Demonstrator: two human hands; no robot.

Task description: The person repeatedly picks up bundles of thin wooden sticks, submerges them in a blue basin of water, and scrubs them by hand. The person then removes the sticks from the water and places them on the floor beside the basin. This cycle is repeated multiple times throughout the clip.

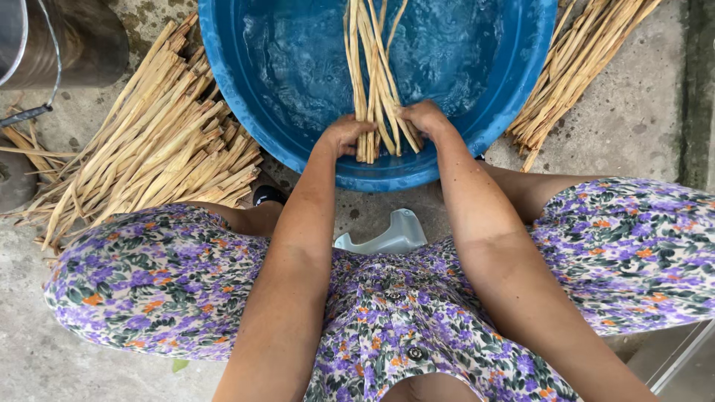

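**Over the Blue Basin, Both Hands on One Bundle of Stalks**

Beside our left hand, out past the basin's rim, lay a large heap of pale dry stalks on the concrete floor, with a dark metal bucket beyond it. Off to the right of our right hand a smaller pile of stalks leaned against the blue basin. Below our wrists, near our lap, sat a small grey plastic stool. Nothing blocked our reach.

We held both arms stretched forward between our knees, wrists nearly meeting over the basin's near edge. Both hands were closed around the bundle of wet stalks, left on its left side, right on its right. That bundle ran away from our fingers across the water, its near ends poking out just under our knuckles.
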